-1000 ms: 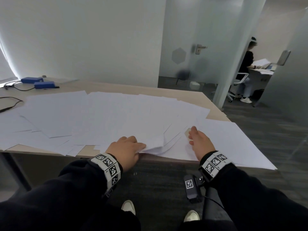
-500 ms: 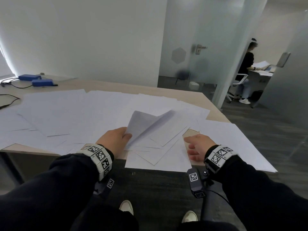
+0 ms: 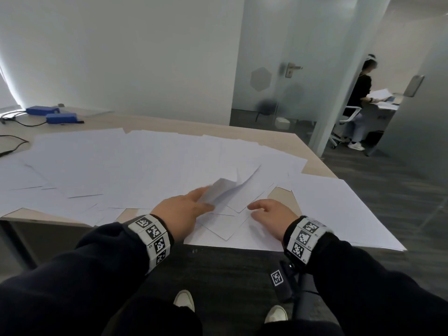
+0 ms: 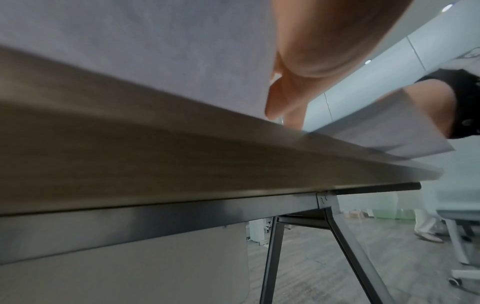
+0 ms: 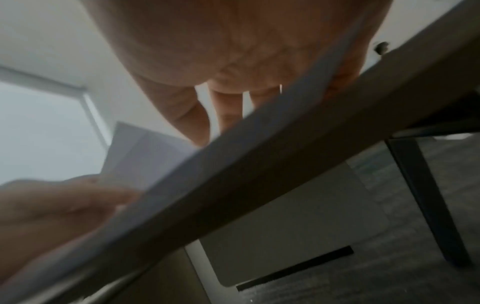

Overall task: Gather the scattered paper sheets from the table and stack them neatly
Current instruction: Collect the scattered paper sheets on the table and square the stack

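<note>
At table edge (image 3: 312, 166), lifted sheet (image 3: 225, 190).

Black sleeves (image 3: 72, 282), white wristbands (image 3: 151, 235) printed with black square codes, pale shoes (image 3: 184, 299).

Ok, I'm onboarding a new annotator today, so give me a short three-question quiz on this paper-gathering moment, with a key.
1. True or false: the left hand holds a bent sheet lifted off the pile.
2. Multiple choice: the right hand is A) gripping a sheet, B) open above the near sheets, fingers spread, C) off the table.
3. Fill in: the two blue boxes sit at the table's far ____ corner.

Key: 1 true; 2 B; 3 left.
</note>
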Demonstrator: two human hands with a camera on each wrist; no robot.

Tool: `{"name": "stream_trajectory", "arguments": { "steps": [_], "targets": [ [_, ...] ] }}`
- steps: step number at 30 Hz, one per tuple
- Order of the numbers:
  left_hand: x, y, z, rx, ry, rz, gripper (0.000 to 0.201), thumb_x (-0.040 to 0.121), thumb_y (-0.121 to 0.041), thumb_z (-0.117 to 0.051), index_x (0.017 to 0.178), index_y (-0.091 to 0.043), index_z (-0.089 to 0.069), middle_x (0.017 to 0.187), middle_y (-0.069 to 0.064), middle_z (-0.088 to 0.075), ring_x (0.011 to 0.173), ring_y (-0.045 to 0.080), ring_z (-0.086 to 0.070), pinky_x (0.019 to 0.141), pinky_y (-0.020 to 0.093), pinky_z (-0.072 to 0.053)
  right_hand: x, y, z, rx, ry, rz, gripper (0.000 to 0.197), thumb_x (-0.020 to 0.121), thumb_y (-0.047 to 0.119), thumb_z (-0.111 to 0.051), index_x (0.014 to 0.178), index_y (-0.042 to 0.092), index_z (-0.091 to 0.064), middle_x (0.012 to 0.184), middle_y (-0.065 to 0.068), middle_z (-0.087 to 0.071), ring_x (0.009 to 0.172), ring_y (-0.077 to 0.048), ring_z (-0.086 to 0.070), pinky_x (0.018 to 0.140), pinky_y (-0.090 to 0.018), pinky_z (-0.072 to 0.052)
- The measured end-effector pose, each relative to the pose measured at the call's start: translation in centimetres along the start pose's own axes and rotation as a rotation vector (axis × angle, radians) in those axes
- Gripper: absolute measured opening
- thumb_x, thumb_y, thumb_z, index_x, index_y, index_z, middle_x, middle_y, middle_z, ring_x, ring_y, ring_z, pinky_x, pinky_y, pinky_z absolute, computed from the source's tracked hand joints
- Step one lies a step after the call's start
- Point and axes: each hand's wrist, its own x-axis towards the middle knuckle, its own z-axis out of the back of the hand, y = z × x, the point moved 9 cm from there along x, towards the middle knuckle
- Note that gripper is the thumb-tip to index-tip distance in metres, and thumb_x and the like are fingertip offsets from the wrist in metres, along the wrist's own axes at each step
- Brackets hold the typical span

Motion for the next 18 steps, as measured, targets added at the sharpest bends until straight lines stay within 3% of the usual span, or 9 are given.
{"name": "stream_trajectory", "arguments": {
  "steps": [1,3,5,8,12,18],
  "targets": [
    [-0.1,0.1,-0.2,0.02,0.013,0.015,0.062,0.098,-0.01,-0.041,0.148,-0.046,-0.036,0.162,-0.015,-0.022,0.119,0.02,-0.058,0.093,0.032,-0.05,-0.1,0.3,-0.6,-0.113,0.043,0.032,0.038,0.093,0.043,-0.057,0.131,0.039,-0.06,0.151,0.007,-0.044,0.14,-0.018,-0.039,0.112,-0.035,-0.032],
    [-0.2,0.6,-0.4,0.01,0.009,0.055,0.05,0.1,-0.021,-0.037,0.146,-0.043,-0.041,0.152,-0.013,-0.042,0.126,0.019,-0.054,0.099,0.035,-0.048,-0.6,1.0,-1.9,-0.332,0.133,0.094,0.064,0.086,0.068,-0.053,0.145,0.047,-0.04,0.165,0.015,-0.017,0.151,-0.018,-0.017,0.12,-0.05,-0.021],
    [-0.2,1.1,-0.5,0.013,0.024,0.079,0.049,0.098,-0.021,-0.037,0.143,-0.041,-0.043,0.149,-0.012,-0.047,0.125,0.02,-0.054,0.098,0.037,-0.049,-1.3,2.1,-3.4,-0.469,0.209,0.167,0.087,0.077,0.083,-0.046,0.153,0.049,-0.02,0.167,0.017,0.001,0.154,-0.015,-0.004,0.12,-0.057,-0.016],
    [0.0,2.3,-0.5,0.061,0.04,0.122,0.053,0.093,-0.018,-0.041,0.143,-0.036,-0.042,0.148,-0.012,-0.047,0.123,0.023,-0.055,0.096,0.04,-0.051,-2.1,2.8,-6.1,-0.594,0.332,0.23,0.109,0.065,0.095,-0.042,0.154,0.049,0.0,0.166,0.016,0.012,0.154,-0.014,0.007,0.118,-0.065,-0.004],
    [0.3,4.8,-0.7,0.005,0.063,0.265,0.05,0.091,-0.018,-0.04,0.14,-0.03,-0.039,0.14,-0.005,-0.051,0.112,0.025,-0.06,0.091,0.043,-0.053,-2.4,3.0,-7.5,-0.676,0.387,0.27,0.116,0.059,0.097,-0.048,0.149,0.056,0.013,0.165,0.016,0.016,0.153,-0.018,0.016,0.116,-0.069,0.004],
    [0.1,8.7,-1.1,-0.063,0.111,0.453,0.037,0.091,-0.032,-0.034,0.128,-0.032,-0.034,0.122,0.001,-0.053,0.097,0.027,-0.056,0.083,0.041,-0.046,-2.0,2.2,-6.7,-0.685,0.324,0.277,0.111,0.073,0.075,-0.063,0.152,0.05,0.011,0.166,0.018,0.008,0.154,-0.015,0.008,0.116,-0.07,-0.002]
  ]
}}
